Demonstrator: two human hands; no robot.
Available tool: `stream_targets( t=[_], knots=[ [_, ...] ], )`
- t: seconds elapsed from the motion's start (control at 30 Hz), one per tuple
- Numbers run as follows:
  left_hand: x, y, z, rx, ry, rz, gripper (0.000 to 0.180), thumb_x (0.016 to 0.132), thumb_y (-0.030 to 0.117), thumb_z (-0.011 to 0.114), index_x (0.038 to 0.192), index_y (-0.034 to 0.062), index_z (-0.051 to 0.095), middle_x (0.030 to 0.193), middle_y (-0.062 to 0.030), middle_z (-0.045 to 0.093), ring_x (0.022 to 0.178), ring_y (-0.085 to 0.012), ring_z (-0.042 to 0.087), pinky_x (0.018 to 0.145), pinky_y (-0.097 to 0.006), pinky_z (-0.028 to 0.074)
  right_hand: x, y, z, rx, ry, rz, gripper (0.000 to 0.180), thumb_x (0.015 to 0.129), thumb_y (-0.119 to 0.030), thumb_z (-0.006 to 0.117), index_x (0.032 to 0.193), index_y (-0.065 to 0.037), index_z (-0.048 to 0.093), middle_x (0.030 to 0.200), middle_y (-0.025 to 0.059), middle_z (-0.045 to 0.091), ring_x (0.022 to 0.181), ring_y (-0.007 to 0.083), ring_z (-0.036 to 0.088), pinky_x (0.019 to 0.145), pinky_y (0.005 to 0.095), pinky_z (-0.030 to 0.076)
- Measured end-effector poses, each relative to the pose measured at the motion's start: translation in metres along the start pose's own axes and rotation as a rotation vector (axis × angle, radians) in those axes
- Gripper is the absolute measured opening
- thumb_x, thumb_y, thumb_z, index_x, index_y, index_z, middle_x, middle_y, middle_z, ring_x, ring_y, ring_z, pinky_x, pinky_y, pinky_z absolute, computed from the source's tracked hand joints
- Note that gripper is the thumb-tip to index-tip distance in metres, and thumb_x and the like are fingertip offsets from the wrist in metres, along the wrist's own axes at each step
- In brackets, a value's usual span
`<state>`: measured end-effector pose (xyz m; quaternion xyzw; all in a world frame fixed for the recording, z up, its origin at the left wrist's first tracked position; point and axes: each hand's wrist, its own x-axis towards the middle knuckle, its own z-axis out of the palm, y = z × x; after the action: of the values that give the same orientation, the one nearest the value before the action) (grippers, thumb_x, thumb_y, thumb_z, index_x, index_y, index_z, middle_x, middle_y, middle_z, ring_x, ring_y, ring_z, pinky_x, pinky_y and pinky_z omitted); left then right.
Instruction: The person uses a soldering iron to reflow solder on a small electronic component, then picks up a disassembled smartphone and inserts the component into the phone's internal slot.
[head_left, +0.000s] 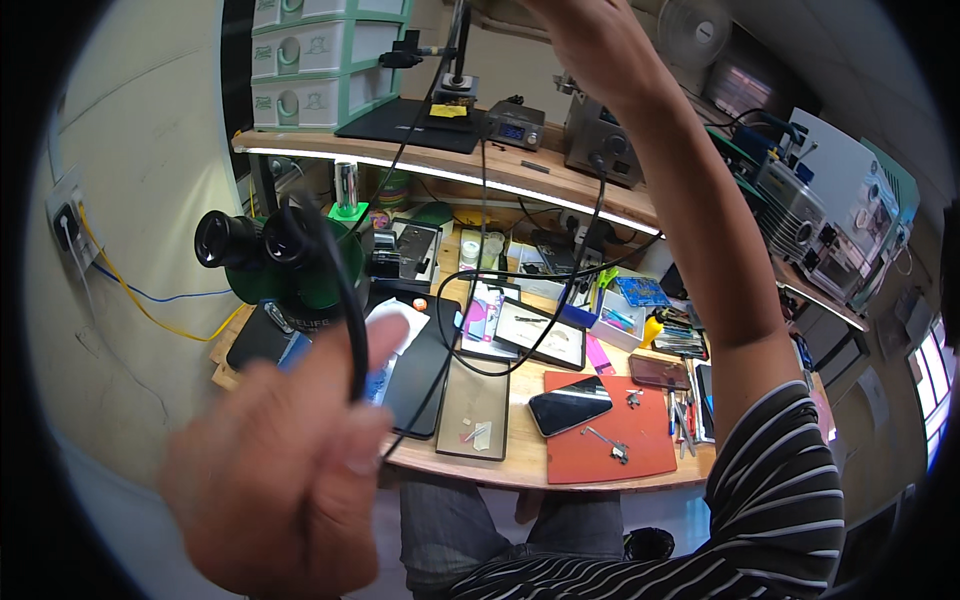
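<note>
Our left hand pinches the black cable at seven o'clock; our right hand, grip unclear, lifts at twelve, routing it.

Cable: smooth black rubber-like sheath. Desk, lower centre: pale bare wood. Mat: matt orange. Phone: glossy black glass. Drawers, upper left: white and green plastic. Sleeve: striped cloth.

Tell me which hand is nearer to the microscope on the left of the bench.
Left. The left hand, blurred and pinching a black cable, is just below the microscope. The right hand is raised far up and to the right, above the shelf.
</note>
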<state>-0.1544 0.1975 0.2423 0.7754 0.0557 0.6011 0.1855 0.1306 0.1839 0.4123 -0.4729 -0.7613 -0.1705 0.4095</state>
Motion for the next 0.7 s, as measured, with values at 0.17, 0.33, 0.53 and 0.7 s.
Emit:
stream_targets(
  t=[0.17, 0.33, 0.53, 0.7],
  knots=[
    [0.100, -0.014, 0.011, -0.241, -0.064, -0.046, 0.033, 0.104, 0.032, 0.060, 0.113, 0.0026, 0.072, 0.066, 0.0048, 0.053, 0.050, 0.0013, 0.043, 0.046, -0.016, 0.033, -0.059, -0.069, 0.050, 0.211, -0.240, -0.136, 0.114, 0.067, -0.058, 0.090, 0.147, 0.009, 0.043, 0.104, 0.0176, 0.074, 0.097, 0.0277, 0.071, 0.085, 0.0354, 0.054],
    [0.144, -0.023, -0.014, -0.306, 0.070, 0.038, 0.043, 0.106, 0.041, 0.051, 0.121, 0.0049, 0.068, 0.082, 0.0002, 0.057, 0.053, -0.0032, 0.050, 0.051, -0.017, 0.044, -0.063, -0.067, 0.053, 0.407, -0.423, 0.244, 0.045, 0.097, -0.038, 0.071, 0.123, -0.001, 0.064, 0.079, 0.0068, 0.069, 0.075, 0.0123, 0.069, 0.070, 0.0283, 0.055],
    [0.141, -0.019, 0.000, -0.583, 0.304, 0.096, 0.053, 0.106, 0.049, 0.043, 0.126, 0.0039, 0.062, 0.091, -0.0045, 0.057, 0.055, -0.0076, 0.054, 0.053, -0.020, 0.050, -0.035, -0.018, 0.042, -0.211, 0.372, -0.192, 0.034, 0.109, -0.034, 0.050, 0.100, -0.004, 0.065, 0.065, 0.0016, 0.062, 0.051, 0.0087, 0.060, 0.047, 0.0251, 0.046],
    [0.087, -0.051, -0.052, -0.690, 0.104, 0.080, 0.047, 0.108, 0.046, 0.037, 0.111, 0.0019, 0.051, 0.078, -0.0056, 0.050, 0.046, -0.0094, 0.048, 0.045, -0.022, 0.047, 0.037, 0.028, 0.037, -0.241, 0.662, -0.202, 0.045, 0.109, -0.038, 0.047, 0.089, 0.000, 0.062, 0.056, 0.0037, 0.053, 0.052, 0.0141, 0.057, 0.049, 0.0326, 0.047]
  ],
)
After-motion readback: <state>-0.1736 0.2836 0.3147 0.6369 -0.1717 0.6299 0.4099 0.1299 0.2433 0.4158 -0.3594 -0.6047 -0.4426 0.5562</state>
